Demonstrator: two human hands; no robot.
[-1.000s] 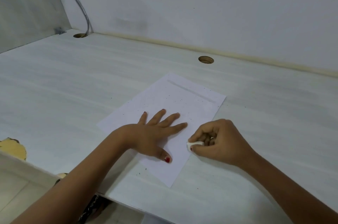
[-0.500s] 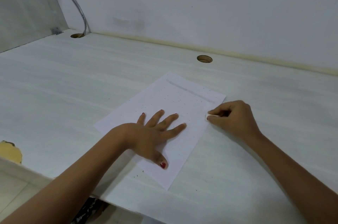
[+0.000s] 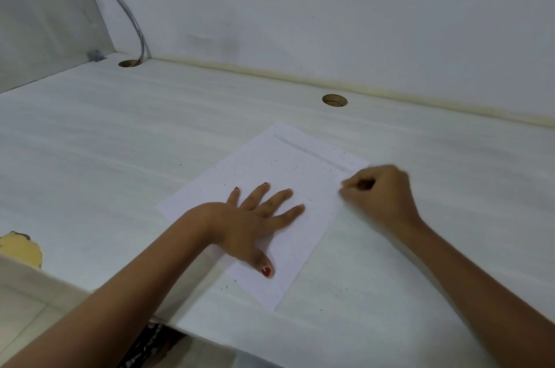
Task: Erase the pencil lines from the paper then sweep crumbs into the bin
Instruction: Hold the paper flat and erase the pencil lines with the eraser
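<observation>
Right grip [image 3: 379,197] curled at paper [image 3: 285,162] edge, contents unclear; left grip [image 3: 252,220] splayed flat on it.

Soft even light, faint shadows under forearms, right hand [image 3: 379,196] motion-blurred, wide-angle bending at edges

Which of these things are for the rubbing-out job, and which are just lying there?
For the job: paper, grey pencil line, dark crumbs, left hand flat on the paper, right hand curled at its edge (what it pinches is blurred).
Just there: cable, two desk holes, chipped yellow patch.
</observation>
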